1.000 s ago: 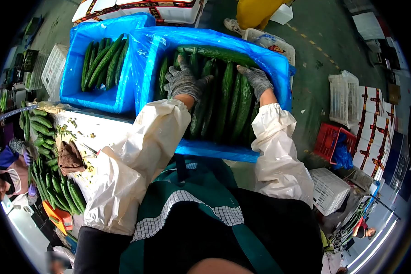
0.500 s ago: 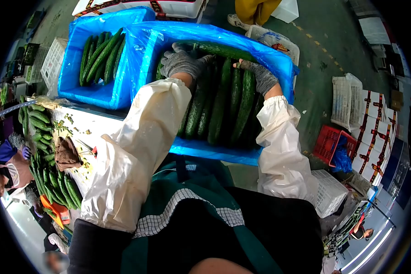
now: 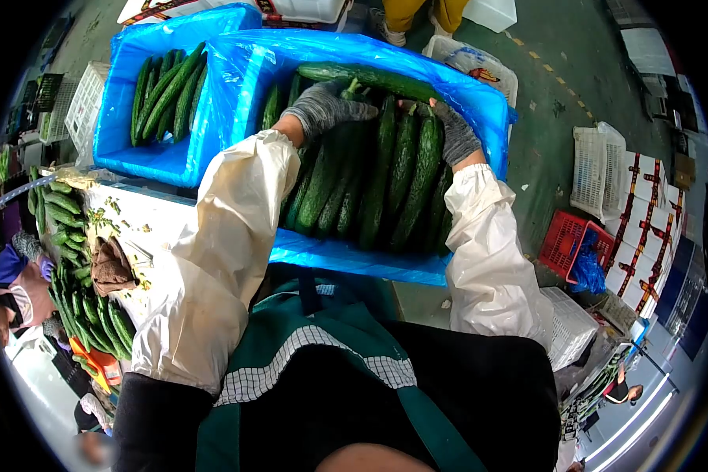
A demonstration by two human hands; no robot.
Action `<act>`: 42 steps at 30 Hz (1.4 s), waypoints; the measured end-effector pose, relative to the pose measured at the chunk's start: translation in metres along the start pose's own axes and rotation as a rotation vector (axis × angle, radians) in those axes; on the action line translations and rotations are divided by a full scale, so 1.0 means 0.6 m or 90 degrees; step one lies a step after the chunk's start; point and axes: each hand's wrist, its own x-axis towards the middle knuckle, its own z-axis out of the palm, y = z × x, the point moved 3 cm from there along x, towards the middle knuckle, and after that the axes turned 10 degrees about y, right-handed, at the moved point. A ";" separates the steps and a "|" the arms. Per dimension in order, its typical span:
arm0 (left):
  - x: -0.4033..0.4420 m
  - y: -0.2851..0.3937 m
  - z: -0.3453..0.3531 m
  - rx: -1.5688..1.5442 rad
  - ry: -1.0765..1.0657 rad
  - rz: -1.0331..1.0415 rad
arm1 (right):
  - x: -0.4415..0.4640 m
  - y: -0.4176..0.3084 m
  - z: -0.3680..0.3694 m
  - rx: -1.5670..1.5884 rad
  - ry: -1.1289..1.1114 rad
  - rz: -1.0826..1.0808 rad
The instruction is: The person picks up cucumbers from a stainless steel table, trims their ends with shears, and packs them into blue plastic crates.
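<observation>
Cucumbers point(image 3: 377, 173) fill the blue-lined box point(image 3: 354, 261), the crosswise cucumber point(image 3: 370, 76) more exposed than before; left hand point(image 3: 326, 108) flattish, right hand point(image 3: 454, 132) bent (grips unclear), beyond a littered white table point(image 3: 169, 216) and green floor point(image 3: 547, 118).

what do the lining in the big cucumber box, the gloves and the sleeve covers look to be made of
Lining: thin, glossy blue plastic film, by its wrinkles and bright glints.
Left glove and right glove: matt grey knit fabric, judging by the streaky texture; fibre unclear.
Sleeve covers: probably coated fabric or soft plastic, cream with a slight sheen and crisp folds.
</observation>
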 end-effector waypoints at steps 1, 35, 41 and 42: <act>-0.009 0.021 0.003 0.119 -0.053 0.034 | 0.000 0.007 -0.012 0.041 0.063 0.040; -0.213 0.245 -0.087 -0.098 0.141 0.134 | -0.196 -0.072 0.144 -0.321 -0.050 -0.088; -0.277 0.246 -0.087 -0.010 0.193 0.188 | -0.257 -0.081 0.207 -0.460 -0.110 -0.311; -0.276 0.256 -0.084 0.021 0.139 0.144 | -0.259 -0.079 0.183 -0.506 -0.086 -0.334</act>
